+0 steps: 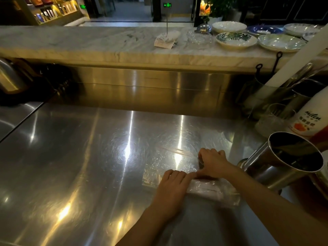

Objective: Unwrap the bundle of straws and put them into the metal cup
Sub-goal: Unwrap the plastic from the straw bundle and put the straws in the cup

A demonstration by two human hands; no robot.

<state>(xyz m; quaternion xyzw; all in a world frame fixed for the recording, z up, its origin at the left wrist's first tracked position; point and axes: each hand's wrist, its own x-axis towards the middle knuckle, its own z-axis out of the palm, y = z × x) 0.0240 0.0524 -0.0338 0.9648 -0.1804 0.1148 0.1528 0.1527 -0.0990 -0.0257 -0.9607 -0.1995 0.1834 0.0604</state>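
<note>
White bottle (309,119) at right: script "milim", Chinese characters below, unreadable. Green exit sign (167,5) far back.

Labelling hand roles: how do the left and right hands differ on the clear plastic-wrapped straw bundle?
The left hand lies nearer the camera, on the wrap's left part; the right hand is farther off, curled at the clear plastic-wrapped straw bundle's far end. Left knuckles lie flat; right fingers bend down. Both are bare and touch the wrap on the steel counter.

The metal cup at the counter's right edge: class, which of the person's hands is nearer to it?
Right. The right hand rests on the wrapped straw bundle just left of the metal cup; the left hand lies farther left, on the bundle's near-left part.
</note>
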